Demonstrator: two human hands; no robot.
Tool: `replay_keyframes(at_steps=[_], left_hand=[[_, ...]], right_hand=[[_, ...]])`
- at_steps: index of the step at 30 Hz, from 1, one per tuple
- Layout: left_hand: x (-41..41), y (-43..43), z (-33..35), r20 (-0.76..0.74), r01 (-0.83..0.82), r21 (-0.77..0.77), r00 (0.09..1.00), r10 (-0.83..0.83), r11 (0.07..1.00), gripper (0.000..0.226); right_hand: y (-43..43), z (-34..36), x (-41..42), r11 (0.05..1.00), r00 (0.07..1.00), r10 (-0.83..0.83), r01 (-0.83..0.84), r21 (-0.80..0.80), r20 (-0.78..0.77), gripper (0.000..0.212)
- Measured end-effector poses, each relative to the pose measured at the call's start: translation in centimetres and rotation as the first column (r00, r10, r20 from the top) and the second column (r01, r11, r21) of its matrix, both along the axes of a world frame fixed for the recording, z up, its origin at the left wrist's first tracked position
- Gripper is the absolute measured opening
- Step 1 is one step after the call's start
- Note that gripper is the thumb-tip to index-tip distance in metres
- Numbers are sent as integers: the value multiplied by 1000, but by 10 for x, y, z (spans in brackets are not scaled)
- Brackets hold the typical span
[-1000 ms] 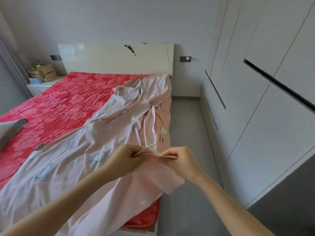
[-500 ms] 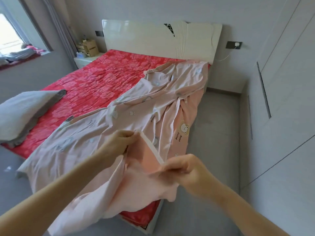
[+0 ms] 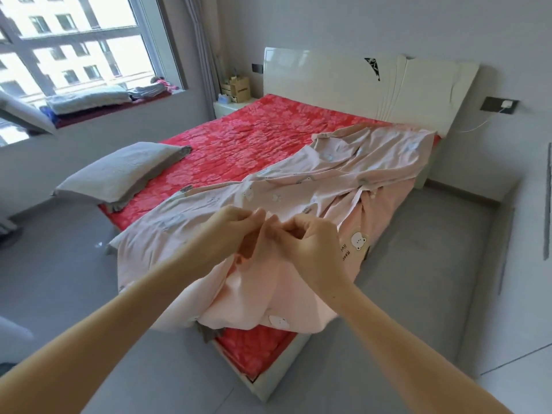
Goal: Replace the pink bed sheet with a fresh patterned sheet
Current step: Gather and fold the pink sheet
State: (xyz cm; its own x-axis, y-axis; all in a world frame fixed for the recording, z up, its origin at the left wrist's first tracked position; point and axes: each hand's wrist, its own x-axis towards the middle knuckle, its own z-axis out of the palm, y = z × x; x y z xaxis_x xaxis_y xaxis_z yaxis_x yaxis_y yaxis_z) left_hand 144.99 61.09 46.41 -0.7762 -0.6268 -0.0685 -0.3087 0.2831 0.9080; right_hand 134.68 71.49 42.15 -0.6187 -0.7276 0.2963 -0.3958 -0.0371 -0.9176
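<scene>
Left hand [image 3: 228, 231] and right hand [image 3: 312, 243], apart a moment ago, now meet, both pinching the sheet [image 3: 343, 180] edge, so it is likely being gathered off the mattress [image 3: 239, 138].

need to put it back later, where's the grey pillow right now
In the head view the grey pillow lies at the left edge of the red mattress, left of the pink sheet.

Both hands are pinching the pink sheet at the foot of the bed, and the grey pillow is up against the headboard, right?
No. In the head view the grey pillow lies at the window-side edge of the red mattress, far from the headboard. The left hand and right hand do pinch the pink sheet at the foot of the bed.
</scene>
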Motion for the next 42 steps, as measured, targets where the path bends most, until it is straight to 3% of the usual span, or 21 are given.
replay_keyframes(at_steps=[1,3,5,7,9,11,15,18,21,24,29,32,35,38,42], left_hand=[[-2,5,-4,9,2,-7,1000,-2,1000,44],[-6,12,-17,114,42,-205,993,-19,978,52],[-10,10,-26,141,63,-362,990,-12,930,44],[-18,9,-36,89,12,-405,996,26,914,40],[-31,-1,-44,19,-85,-427,995,102,900,33],[-50,-15,-48,-22,-123,-404,992,125,906,22],[-105,-42,-70,-14,-58,-345,998,56,937,16],[-165,-61,-110,78,64,-333,996,-40,941,18],[-224,-89,-159,152,139,-208,982,-109,968,14],[-272,-122,-201,178,110,-100,980,-91,989,17],[-335,-170,-251,209,81,-11,975,-77,997,46],[-356,-189,-278,255,50,14,965,-51,999,51],[-373,-211,-314,294,16,72,955,-37,997,51],[-374,-222,-333,327,-20,154,945,-32,988,43],[-371,-226,-351,417,-53,187,908,-31,981,21]], right_hand=[[1,-3,-1,1000,1000,-15,15,9,0,25],[3,-10,-5,1000,999,-17,16,27,39,26],[7,-20,-14,996,975,66,-76,37,213,23],[16,-39,-37,985,911,134,-166,50,390,15],[21,-71,-71,985,873,35,-112,129,487,15],[21,-112,-108,964,828,-173,30,266,533,20],[5,-186,-178,904,609,-395,123,410,688,18],[-16,-231,-230,870,533,-470,145,471,704,15],[-47,-268,-281,840,521,-514,147,522,681,17],[-78,-301,-330,808,522,-547,125,576,654,19],[-143,-371,-407,754,640,-542,85,651,544,18],[-177,-417,-433,674,705,-543,42,738,457,17],[-215,-464,-458,633,734,-520,-12,774,437,33],[-240,-484,-468,644,755,-483,-38,764,444,33],[-220,-473,-471,672,814,-500,149,725,296,46]])
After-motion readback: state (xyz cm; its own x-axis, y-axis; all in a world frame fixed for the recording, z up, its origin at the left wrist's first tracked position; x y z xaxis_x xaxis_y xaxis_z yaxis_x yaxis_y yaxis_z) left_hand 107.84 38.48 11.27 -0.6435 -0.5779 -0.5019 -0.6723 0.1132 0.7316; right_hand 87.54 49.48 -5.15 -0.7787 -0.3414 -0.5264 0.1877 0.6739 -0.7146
